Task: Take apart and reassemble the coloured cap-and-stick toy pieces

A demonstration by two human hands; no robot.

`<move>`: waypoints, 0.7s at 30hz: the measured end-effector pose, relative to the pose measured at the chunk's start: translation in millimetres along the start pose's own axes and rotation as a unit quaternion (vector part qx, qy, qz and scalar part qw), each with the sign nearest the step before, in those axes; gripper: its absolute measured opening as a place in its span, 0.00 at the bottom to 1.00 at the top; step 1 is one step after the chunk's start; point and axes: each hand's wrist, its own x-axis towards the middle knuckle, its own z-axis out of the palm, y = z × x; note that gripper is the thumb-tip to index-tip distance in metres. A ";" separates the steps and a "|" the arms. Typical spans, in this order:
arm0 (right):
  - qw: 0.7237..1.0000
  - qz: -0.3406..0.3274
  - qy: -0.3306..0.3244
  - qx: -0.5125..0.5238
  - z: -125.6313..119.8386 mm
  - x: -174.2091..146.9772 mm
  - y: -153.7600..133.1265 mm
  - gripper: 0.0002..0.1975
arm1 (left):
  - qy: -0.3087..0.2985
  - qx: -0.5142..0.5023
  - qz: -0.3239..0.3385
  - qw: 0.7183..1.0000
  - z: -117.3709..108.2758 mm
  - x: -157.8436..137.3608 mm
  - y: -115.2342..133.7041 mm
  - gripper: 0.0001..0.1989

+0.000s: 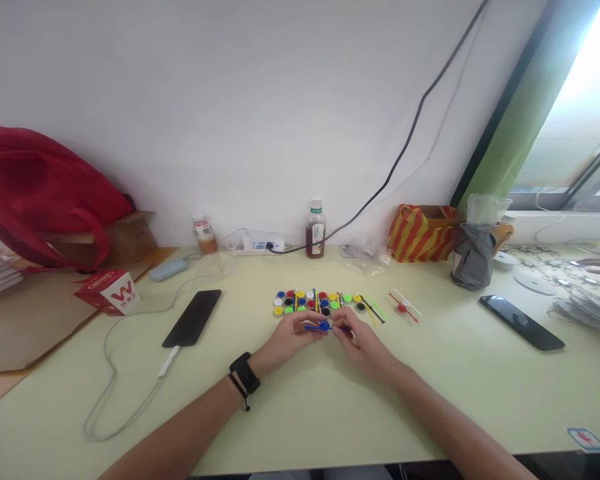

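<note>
Between my two hands, just above the table, is a blue plastic arrow-shaped spinner (323, 326) with a round hub in its middle. My left hand (299, 332) is closed around its left part, fingertips close to the hub. On the other side my right hand (356, 338) pinches it near the hub, covering part of the right end. Right behind the hands lie rows of small round coloured pieces (311, 302), with several thin arrow sticks laid over them. A red round piece (401, 309) with a red stick and a white stick sits apart to the right.
A black phone (193, 319) on a charging cable and a red-and-white box (108, 292) stand left. Along the wall are a power strip (260, 244), a dark bottle (315, 230) and a striped bag (423, 233). Another phone (521, 323) lies right, near stacked white discs (587, 313).
</note>
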 end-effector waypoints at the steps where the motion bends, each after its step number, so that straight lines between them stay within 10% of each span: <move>1: 1.000 0.000 -0.002 -0.011 0.2 0.2 0.5 0.07 | -0.004 0.010 0.006 1.000 0.1 -0.5 0.7 0.19; 21: 0.999 0.018 -0.040 0.002 -3.2 1.0 -6.1 0.09 | 0.001 0.322 0.180 0.930 -2.3 -11.7 14.4 0.02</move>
